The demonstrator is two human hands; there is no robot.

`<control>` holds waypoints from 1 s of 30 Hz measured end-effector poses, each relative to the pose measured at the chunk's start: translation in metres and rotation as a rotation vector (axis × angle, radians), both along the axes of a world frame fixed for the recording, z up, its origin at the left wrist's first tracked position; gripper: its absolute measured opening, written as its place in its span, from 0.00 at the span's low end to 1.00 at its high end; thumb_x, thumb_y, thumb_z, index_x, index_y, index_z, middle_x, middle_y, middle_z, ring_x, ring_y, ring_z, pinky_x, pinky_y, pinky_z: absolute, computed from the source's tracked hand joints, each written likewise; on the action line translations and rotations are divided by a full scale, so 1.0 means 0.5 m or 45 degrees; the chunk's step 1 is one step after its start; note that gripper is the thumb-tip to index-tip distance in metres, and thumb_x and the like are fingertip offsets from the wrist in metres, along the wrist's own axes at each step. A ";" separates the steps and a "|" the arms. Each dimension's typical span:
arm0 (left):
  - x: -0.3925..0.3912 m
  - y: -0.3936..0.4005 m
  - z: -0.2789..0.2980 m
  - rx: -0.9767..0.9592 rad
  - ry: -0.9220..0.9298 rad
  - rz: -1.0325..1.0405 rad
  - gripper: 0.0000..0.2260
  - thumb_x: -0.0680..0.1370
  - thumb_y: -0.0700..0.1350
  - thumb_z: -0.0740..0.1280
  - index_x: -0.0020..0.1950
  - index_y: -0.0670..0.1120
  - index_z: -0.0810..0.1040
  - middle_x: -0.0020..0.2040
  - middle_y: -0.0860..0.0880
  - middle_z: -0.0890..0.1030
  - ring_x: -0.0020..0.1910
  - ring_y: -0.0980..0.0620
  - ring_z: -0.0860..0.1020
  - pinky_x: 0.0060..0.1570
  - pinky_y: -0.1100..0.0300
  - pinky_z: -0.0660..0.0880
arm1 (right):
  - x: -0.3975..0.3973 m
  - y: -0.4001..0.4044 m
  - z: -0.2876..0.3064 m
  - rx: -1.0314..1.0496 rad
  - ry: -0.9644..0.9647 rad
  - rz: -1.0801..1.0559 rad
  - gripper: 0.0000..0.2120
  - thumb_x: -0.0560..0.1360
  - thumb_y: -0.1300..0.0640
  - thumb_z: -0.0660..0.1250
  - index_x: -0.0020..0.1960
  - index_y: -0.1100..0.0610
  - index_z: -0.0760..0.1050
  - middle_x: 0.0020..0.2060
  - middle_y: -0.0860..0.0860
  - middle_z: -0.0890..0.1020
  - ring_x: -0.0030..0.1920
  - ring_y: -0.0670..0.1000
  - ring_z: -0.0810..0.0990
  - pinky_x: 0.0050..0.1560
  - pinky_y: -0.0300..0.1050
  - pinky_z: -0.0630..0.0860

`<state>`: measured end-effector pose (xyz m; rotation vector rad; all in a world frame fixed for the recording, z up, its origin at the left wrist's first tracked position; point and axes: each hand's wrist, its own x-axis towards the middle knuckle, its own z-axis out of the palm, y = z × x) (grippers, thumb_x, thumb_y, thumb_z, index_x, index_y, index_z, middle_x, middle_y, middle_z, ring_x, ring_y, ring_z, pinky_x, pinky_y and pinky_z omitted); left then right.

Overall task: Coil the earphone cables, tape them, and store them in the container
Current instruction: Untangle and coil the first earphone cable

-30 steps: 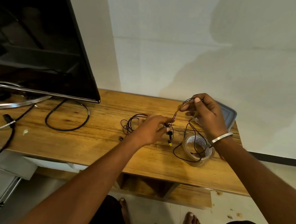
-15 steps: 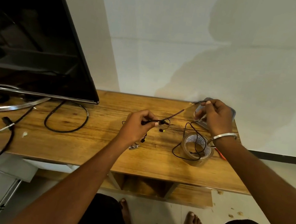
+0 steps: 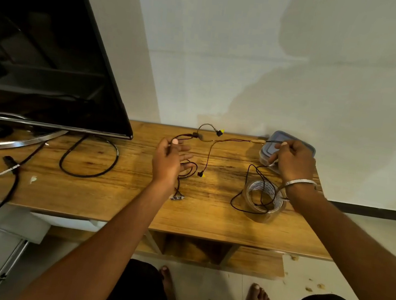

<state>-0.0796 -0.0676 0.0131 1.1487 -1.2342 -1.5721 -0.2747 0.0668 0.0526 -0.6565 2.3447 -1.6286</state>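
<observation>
the left hand (image 3: 168,161) is raised over the middle of the wooden table (image 3: 100,195) with its fingers loosely spread, the earphone cable (image 3: 228,140) running past its thumb, though i cannot tell whether it actually pinches the wire. the right hand (image 3: 292,161) pinches the other end of the cable between thumb and fingers, just above the lidded container (image 3: 304,145) at the table's far right corner. the cable stretches between the hands, one earbud (image 3: 219,132) lifted and another (image 3: 200,174) dangling, while a loose loop lies across the tape roll (image 3: 261,203) near the right wrist.
</observation>
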 end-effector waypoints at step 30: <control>-0.077 0.094 0.085 -0.829 -0.538 -0.795 0.12 0.81 0.48 0.63 0.64 0.48 0.74 0.47 0.49 0.83 0.48 0.53 0.82 0.47 0.56 0.77 | 0.043 -0.010 0.025 0.130 0.558 0.737 0.06 0.78 0.60 0.61 0.46 0.56 0.77 0.30 0.51 0.81 0.31 0.49 0.79 0.36 0.44 0.75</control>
